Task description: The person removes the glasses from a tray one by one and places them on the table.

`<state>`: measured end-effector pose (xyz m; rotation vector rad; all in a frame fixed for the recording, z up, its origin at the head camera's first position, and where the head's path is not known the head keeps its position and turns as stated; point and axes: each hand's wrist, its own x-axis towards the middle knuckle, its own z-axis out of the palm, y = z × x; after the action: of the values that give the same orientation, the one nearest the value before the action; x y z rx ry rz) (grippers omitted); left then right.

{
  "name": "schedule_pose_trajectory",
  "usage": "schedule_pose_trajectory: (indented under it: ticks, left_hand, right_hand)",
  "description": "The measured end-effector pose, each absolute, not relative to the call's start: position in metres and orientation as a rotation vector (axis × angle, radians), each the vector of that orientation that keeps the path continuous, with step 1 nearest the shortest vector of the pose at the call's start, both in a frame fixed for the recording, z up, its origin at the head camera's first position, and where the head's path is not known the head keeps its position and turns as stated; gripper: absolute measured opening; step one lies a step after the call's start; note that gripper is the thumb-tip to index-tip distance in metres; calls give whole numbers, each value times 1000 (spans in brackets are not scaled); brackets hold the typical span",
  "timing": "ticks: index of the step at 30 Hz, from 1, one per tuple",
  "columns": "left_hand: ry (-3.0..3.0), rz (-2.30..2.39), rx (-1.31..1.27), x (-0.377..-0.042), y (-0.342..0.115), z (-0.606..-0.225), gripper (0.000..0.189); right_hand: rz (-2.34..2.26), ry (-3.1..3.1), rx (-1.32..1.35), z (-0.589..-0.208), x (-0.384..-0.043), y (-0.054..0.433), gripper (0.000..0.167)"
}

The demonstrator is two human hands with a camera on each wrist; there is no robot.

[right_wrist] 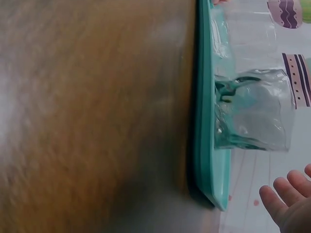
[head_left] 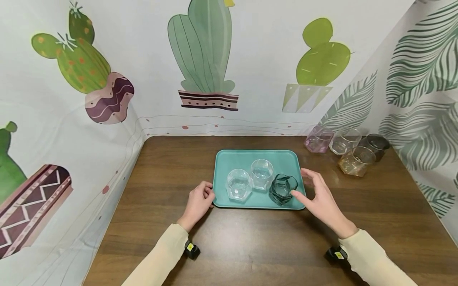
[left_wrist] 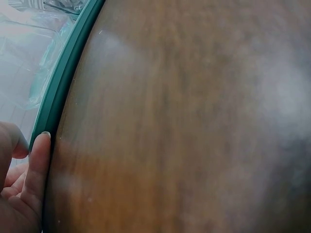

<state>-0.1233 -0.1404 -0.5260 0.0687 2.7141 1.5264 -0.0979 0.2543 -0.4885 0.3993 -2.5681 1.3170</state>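
Reached in from the near side, slanting the left arm toward the far right and the right arm toward the far left, in long, pale sleeves. Curled the left hand into a grip, with digits drawn close. Spread the right hand in a loose, wide arch, pointing the thumb leftward on the near side, well apart from the fingers on the far side.

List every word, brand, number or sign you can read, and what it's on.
No readable text anywhere.
Yellow mark on left wrist's black device: too small to read.
Yellow mark on right wrist's black device: too small to read.
Teal tray, dark green glass: no lettering visible.
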Motion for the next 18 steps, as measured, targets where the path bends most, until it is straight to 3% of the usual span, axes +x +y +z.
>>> schedule_pose_trajectory:
  ticks: [18]
  left_hand:
    - [2705, 1534, 62, -124, -140, -527, 20]
  right_hand:
    - [1408, -2548, 447, -511, -95, 233, 84]
